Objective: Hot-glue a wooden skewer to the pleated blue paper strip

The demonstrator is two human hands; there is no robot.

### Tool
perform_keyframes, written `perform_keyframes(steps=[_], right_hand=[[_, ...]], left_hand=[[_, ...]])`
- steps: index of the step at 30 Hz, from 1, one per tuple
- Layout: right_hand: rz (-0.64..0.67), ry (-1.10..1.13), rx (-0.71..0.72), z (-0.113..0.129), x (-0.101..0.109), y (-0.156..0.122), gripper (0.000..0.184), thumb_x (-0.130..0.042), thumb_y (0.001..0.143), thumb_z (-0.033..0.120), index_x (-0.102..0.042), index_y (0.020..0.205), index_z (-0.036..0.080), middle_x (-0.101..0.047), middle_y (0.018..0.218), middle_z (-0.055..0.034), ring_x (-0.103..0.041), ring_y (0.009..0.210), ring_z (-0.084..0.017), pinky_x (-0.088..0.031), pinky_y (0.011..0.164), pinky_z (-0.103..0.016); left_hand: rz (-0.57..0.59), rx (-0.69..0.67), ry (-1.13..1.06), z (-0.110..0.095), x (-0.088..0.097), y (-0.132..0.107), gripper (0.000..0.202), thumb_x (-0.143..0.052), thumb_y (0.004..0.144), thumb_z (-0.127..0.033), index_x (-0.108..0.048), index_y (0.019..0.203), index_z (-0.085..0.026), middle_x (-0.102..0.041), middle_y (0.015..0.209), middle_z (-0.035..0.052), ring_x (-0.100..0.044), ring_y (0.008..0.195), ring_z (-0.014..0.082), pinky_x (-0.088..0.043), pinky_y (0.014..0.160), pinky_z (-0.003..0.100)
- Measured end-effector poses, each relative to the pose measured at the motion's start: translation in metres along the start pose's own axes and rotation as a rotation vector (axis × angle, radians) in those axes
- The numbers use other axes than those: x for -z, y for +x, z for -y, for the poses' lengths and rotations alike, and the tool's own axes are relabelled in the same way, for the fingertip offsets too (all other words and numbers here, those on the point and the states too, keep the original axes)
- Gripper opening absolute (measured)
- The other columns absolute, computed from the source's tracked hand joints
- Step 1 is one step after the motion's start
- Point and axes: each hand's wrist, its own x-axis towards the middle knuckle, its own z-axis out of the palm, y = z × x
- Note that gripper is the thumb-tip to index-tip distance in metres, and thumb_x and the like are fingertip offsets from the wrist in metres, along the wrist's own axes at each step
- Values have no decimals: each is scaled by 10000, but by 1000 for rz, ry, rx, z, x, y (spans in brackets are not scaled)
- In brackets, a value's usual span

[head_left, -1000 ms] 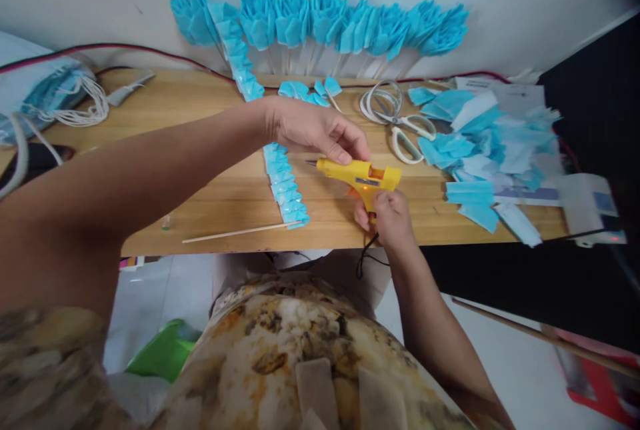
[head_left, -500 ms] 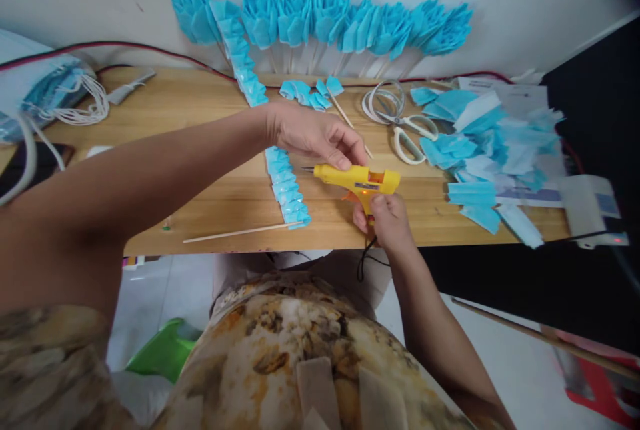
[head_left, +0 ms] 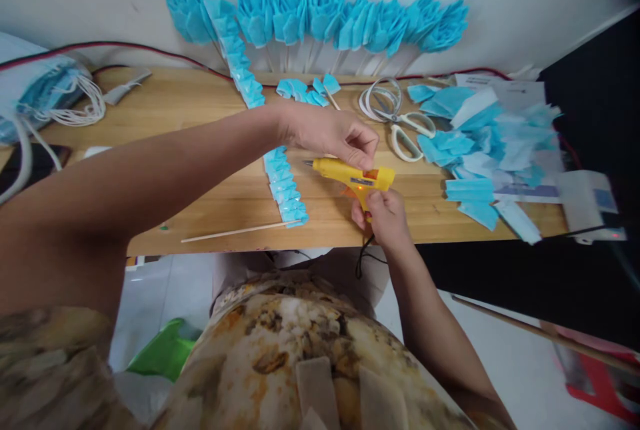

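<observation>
My right hand (head_left: pixel 387 217) is wrapped around the handle of a yellow hot glue gun (head_left: pixel 340 171), its metal nozzle pointing left and an orange light glowing on its side. Over the gun's top, my left hand (head_left: pixel 337 133) has its fingers curled together, fingertips at the opening in the body; whether they pinch anything is hidden. Beneath my left wrist runs a long pleated strip of blue material (head_left: pixel 285 183), shiny in places. At its near end lies a thin wooden stick (head_left: pixel 235 232), its tip on the strip.
Blue flowers on sticks (head_left: pixel 325 13) lean against the wall. White-handled scissors (head_left: pixel 407 140), a roll of tape (head_left: pixel 373 100) and a pile of blue scraps (head_left: pixel 480 130) lie to the right. Face masks with white loops (head_left: pixel 85 100) sit at left. A black-red cable (head_left: pixel 165 53) runs along the back.
My left hand has slid right along the top of the glue gun, and its fingers have curled in more. The gun, still in my right hand, has shifted slightly left and tilted.
</observation>
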Motion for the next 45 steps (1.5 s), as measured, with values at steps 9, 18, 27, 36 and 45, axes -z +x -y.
perform_keyframes(steps=[9,18,27,36,45], right_hand=[[-32,-24,47,-1,2,-1,688,-574,859,837,-525,558,219,-492,434,19,-420,368,-98,-311,406,-251],[-30,-10,60,-1,1,-1,673,-591,883,797,-534,557,211,-496,441,23,-420,365,-88,-298,401,-242],[-3,-37,55,1,2,-2,697,-580,876,813,-538,533,208,-484,427,16,-412,368,-89,-290,404,-243],[13,-68,113,-1,2,-2,664,-575,918,761,-539,557,205,-500,434,23,-432,381,-88,-324,437,-243],[7,-31,78,-3,3,-1,666,-568,910,778,-538,568,207,-499,440,22,-432,379,-85,-322,418,-236]], left_hand=[[3,66,-24,4,4,-17,426,-635,825,-466,-761,1193,-291,-757,1065,-36,-664,1138,187,-502,982,293],[-34,82,-160,10,-1,-22,498,-632,787,-387,-766,1250,-259,-770,1151,20,-687,1136,226,-529,968,363],[-16,127,-251,7,-1,-29,491,-618,768,-263,-765,1236,-244,-784,1114,-17,-708,1103,204,-549,963,342],[-104,308,-208,-13,-7,-24,321,-647,819,-236,-799,1101,-214,-763,962,-36,-748,1034,202,-583,924,369],[-143,289,-167,-14,-2,-18,270,-645,770,-255,-813,980,-237,-744,931,-24,-719,1060,217,-562,927,343]])
